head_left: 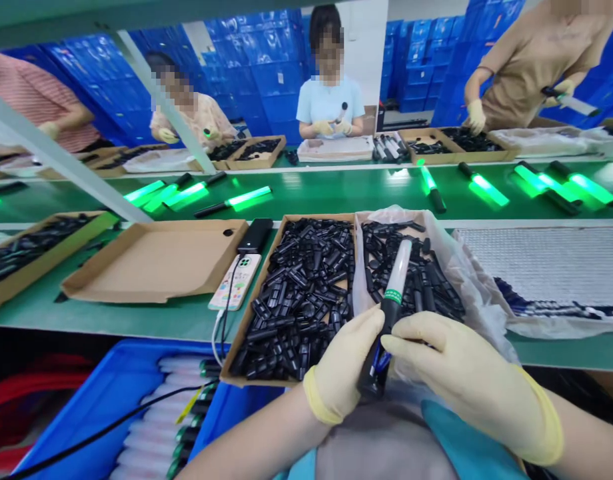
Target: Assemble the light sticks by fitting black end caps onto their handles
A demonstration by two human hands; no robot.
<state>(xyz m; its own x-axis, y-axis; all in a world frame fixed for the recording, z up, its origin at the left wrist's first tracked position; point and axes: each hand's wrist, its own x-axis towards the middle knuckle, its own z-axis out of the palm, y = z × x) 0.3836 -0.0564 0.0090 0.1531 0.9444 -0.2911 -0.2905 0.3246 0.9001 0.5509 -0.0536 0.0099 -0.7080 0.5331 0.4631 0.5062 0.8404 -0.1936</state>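
A light stick [397, 270] with a whitish clear tube, a green printed band and a black handle [370, 377] slants up and away before me, unlit. My left hand [344, 363], in a pale yellow glove, is wrapped around the handle from the left. From the right, my gloved right hand [446, 367] has its thumb and fingers pressed to the handle's side. Something blue shows in an opening in the handle below these fingertips. Just beyond are a carton of small black plastic parts [306, 280] and a plastic-lined box of black handle parts [431, 287].
A shallow cardboard tray [151, 260], a phone [236, 280] and a black power bank [256, 235] lie left. Below stands a blue bin [86, 407] of light sticks. Right is a lined tray [551, 267]. Glowing sticks lie on a green belt [331, 193]; several co-workers sit or stand opposite.
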